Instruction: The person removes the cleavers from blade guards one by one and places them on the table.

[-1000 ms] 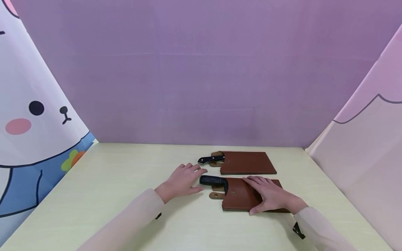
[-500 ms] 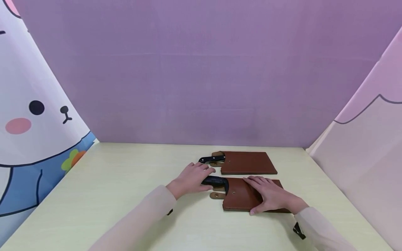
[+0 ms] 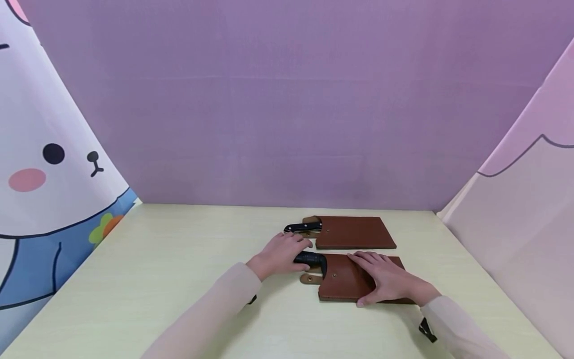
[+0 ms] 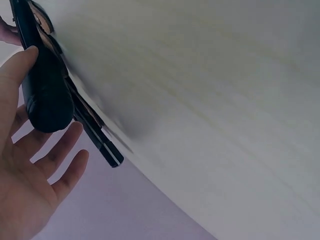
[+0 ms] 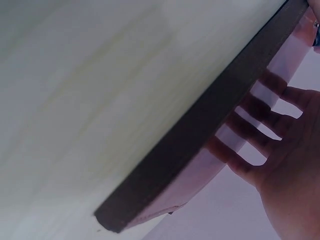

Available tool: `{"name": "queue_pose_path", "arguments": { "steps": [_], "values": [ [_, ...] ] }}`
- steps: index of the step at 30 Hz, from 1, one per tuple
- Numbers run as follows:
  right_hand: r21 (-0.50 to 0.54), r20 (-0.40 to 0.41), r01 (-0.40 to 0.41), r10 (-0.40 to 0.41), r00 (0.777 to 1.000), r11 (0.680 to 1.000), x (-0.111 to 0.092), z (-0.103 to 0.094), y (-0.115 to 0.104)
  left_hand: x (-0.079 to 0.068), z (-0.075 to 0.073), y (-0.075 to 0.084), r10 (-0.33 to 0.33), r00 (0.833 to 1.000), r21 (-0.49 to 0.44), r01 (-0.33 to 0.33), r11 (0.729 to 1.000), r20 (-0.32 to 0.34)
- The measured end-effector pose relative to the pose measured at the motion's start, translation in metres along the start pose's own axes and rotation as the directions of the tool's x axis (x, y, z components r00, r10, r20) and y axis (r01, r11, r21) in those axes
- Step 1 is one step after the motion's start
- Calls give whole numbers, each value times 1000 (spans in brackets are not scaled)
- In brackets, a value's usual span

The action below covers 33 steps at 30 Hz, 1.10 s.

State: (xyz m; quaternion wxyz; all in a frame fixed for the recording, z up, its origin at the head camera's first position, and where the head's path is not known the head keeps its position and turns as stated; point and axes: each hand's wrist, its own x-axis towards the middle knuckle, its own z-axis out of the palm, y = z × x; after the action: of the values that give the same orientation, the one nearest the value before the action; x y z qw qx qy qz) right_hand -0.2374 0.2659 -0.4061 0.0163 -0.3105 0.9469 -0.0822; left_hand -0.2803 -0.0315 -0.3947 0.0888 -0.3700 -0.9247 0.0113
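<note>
I have the left hand (image 3: 279,253) at the black handle (image 3: 309,258), fingers spread loosely about it. My right hand (image 3: 389,279) rests, fingers apart, on the brown sheath (image 3: 341,283) that handle sticks out of, lying on the bench (image 3: 197,244). A second sheath (image 3: 352,232) lies just beyond.

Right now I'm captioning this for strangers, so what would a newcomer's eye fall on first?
Probably the near brown sheath on the pale table, under the spread right hand, with the left hand at its black handle. Behind it lies a second brown sheath, with another handle pointing left. The big cartoon face at the head view's left edge likely catches the eye too.
</note>
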Motion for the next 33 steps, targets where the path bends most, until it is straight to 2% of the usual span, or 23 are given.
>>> {"name": "queue_pose_path", "arguments": {
  "steps": [12, 24, 33],
  "values": [
    [-4, -4, -1, 1, 1000, 1000, 1, 1, 2, 5, 7, 7, 35, 999, 0, -35, 999, 19],
    [-3, 11, -16, 16, 1000, 1000, 1, 0, 1, 9, 6, 10, 30, 999, -48, -29, 998, 29],
    [-35, -3, -15, 15, 1000, 999, 2, -1, -2, 11, 6, 9, 40, 999, -17, -40, 999, 32]
  ]
}}
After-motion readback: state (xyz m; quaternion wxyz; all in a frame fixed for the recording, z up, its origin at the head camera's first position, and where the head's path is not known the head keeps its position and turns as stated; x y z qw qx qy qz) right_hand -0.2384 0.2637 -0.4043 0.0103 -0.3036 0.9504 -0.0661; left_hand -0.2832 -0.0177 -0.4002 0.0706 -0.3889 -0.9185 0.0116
